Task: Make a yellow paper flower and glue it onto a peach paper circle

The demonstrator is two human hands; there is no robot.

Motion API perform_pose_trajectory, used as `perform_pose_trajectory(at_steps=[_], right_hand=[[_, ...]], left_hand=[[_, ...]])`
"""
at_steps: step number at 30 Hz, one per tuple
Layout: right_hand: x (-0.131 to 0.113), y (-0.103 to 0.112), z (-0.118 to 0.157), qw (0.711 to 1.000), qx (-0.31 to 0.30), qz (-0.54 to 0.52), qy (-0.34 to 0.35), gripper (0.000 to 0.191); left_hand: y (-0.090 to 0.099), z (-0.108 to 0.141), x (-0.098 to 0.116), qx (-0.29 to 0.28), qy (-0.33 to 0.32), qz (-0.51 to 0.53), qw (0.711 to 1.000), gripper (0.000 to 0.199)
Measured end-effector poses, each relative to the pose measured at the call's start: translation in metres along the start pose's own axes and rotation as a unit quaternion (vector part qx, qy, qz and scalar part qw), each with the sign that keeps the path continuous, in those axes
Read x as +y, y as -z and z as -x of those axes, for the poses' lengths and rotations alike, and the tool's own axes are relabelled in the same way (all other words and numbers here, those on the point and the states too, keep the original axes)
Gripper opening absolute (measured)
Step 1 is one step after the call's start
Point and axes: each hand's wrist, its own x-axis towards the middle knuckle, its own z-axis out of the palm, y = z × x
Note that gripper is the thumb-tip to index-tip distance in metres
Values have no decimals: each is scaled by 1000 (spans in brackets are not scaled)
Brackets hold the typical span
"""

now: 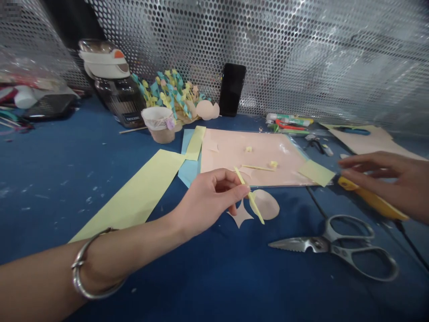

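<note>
My left hand (217,194) pinches a thin yellow paper stick (256,208) between thumb and fingers, above the blue table. Just beyond its fingertips lie a pink paper circle (266,205) and a pink four-pointed scrap (241,218). At the right, my right hand (385,172) hovers over a yellow tool with a cord (378,201), its fingers apart with nothing between them. Another thin yellow stick (258,167) and small yellow pieces (248,149) rest on the pink sheet (228,156).
Metal scissors (330,243) lie at the front right. A long yellow strip (130,192) is at the left. Behind stand a small pot (159,127), a dark bottle (117,89), paper flowers (170,91) and a phone (232,89). Glue pens (288,120) lie at the back right.
</note>
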Motion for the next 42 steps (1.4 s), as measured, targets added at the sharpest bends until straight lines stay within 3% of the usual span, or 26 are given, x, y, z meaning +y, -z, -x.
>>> perform_pose_trajectory(at_steps=[3, 5, 7, 9, 12, 20, 27, 42], right_hand=[[-80, -6, 28, 960, -138, -229, 81, 28], [-119, -17, 43, 889, -292, -339, 101, 30], [-140, -27, 52, 825, -362, -423, 92, 27], [-146, -34, 55, 798, -372, -471, 48, 23], [-141, -38, 56, 793, -361, -490, -11, 18], [-131, -43, 59, 770, -348, -528, -81, 26], [-132, -40, 59, 748, -356, -551, -101, 23], [-134, -41, 59, 752, -338, -556, -106, 35]], left_hand=[[0, 1, -1, -1, -17, 13, 1000, 14], [0, 2, -2, -9, -26, 25, 999, 14], [1, 2, -3, -19, -27, 34, 999, 14], [1, 2, -3, -22, -26, 34, 999, 14], [0, 3, -2, -6, -23, 18, 1000, 14], [-1, 2, -3, 5, -14, 2, 1000, 14], [-2, 3, -3, 8, -21, -3, 1000, 12], [-2, 2, -3, 18, -19, -7, 1000, 14]])
